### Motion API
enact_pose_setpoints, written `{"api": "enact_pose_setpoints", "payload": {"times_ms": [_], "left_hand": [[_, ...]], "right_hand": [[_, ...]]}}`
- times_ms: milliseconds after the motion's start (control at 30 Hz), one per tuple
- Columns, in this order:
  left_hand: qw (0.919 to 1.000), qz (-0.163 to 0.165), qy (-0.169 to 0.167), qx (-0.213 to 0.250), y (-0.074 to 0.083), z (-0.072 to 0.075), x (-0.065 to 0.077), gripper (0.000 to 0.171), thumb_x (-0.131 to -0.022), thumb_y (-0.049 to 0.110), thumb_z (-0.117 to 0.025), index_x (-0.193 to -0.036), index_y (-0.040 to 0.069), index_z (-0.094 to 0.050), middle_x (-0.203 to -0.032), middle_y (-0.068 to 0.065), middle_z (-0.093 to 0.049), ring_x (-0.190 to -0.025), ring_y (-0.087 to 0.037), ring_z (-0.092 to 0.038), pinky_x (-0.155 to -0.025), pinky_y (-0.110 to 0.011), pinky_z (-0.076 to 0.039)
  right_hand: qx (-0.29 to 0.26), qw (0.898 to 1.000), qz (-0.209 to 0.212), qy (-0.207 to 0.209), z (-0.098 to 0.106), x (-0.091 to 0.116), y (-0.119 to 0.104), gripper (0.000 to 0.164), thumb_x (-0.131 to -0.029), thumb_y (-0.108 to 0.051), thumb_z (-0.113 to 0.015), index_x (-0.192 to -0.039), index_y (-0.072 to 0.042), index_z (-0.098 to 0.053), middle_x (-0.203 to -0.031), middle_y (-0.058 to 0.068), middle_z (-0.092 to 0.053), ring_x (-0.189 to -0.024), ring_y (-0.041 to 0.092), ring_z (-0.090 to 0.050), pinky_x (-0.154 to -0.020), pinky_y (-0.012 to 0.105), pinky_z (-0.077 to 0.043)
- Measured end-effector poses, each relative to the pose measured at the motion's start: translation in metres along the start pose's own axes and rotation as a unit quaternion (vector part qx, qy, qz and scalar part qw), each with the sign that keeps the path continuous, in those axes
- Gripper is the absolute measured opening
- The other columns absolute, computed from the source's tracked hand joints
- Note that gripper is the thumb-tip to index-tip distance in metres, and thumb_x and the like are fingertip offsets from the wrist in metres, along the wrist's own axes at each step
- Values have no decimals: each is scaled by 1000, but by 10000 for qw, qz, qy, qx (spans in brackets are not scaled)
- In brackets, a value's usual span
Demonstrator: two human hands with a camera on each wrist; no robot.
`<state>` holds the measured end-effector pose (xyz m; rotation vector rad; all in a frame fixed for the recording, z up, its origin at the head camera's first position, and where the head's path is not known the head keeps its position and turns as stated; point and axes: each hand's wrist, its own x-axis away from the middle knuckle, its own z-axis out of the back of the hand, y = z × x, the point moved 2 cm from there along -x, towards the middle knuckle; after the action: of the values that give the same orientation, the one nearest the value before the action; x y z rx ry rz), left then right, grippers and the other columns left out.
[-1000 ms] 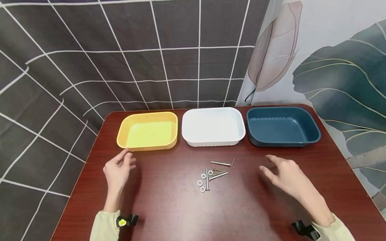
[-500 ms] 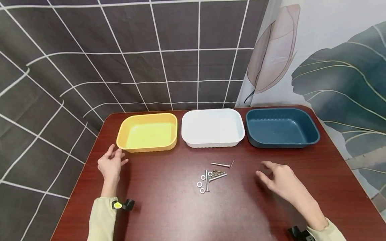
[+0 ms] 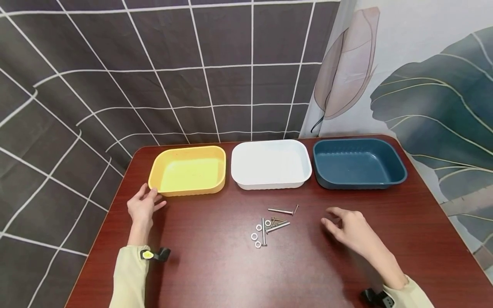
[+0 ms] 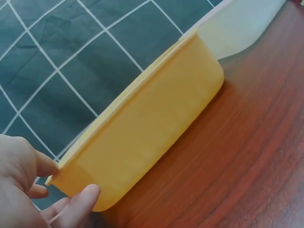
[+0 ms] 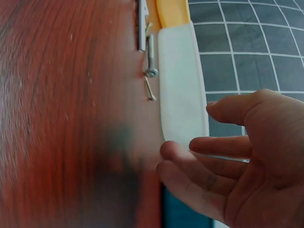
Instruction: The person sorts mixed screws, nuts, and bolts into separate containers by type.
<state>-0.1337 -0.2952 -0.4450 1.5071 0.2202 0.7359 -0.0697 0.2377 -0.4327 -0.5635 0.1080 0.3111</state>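
My left hand (image 3: 141,208) is at the near left corner of a yellow plastic tray (image 3: 221,188). In the left wrist view its thumb and fingers bracket that corner of the yellow tray (image 4: 137,128), lying against the walls and rim. My right hand (image 3: 352,231) hovers over the table's right side with loosely bent fingers and holds nothing. Between the hands lies a small pile of bolts (image 3: 263,233), thin screws (image 3: 295,209) and ring-shaped nuts (image 3: 254,236). In the right wrist view, a bolt (image 5: 151,57) shows beyond the right hand (image 5: 242,161).
A white tray (image 3: 271,185) stands in the middle of the back row, and a dark blue tray (image 3: 358,185) at its right. All stand near the far edge of the red-brown wooden table (image 3: 215,265). A dark grid-patterned cloth (image 3: 231,85) hangs behind.
My left hand has shifted left to the yellow tray's corner and closed in on it. My right hand has drifted slightly left and down. The trays and hardware keep their places.
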Motion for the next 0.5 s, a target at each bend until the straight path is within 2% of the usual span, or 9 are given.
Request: {"api": "enact_pose_setpoints", "payload": {"times_ms": [100, 200, 267, 333, 500], "left_hand": [[10000, 6, -49, 72, 1, -3, -1, 60, -99, 9, -59, -155, 7, -36, -113, -11, -53, -75, -4, -67, -67, -22, -63], [9998, -36, -26, 214, 3, -6, -2, 58, -99, 4, -58, -153, 4, -37, -100, -6, -54, -68, -3, -65, -67, -21, -63], [9995, -39, 11, 310, 5, -7, -3, 58, -98, 1, -58, -152, 3, -38, -96, -6, -53, -65, -3, -64, -67, -20, -63], [9990, 1, 38, 443, 5, -8, -5, 59, -97, -2, -57, -152, 3, -38, -100, -6, -53, -62, -3, -63, -67, -19, -62], [9976, 130, 81, 679, 6, -8, -7, 61, -95, -6, -56, -152, 3, -38, -110, -10, -51, -57, -3, -64, -68, -18, -62]], "right_hand": [[-483, 9987, -128, 16, -8, -3, 0, 18, -88, -11, -75, -100, 1, -72, -69, -7, -66, -54, 2, -57, -50, 24, -54], [-1252, 9903, -602, -52, -16, -5, 1, 11, -91, -7, -70, -98, 1, -71, -67, -6, -65, -50, 5, -58, -45, 22, -54], [-1725, 9795, -1035, -50, -21, -7, 1, 9, -92, -5, -68, -97, 2, -70, -69, -1, -67, -52, 10, -62, -44, 24, -57], [-2072, 9677, -1435, -10, -26, -10, 1, 9, -93, -4, -66, -97, 4, -69, -70, 4, -68, -54, 15, -66, -44, 27, -59], [-2559, 9409, -2219, 23, -37, -20, 0, 13, -94, -6, -65, -97, 7, -65, -68, 9, -69, -54, 21, -68, -47, 32, -62]]}}
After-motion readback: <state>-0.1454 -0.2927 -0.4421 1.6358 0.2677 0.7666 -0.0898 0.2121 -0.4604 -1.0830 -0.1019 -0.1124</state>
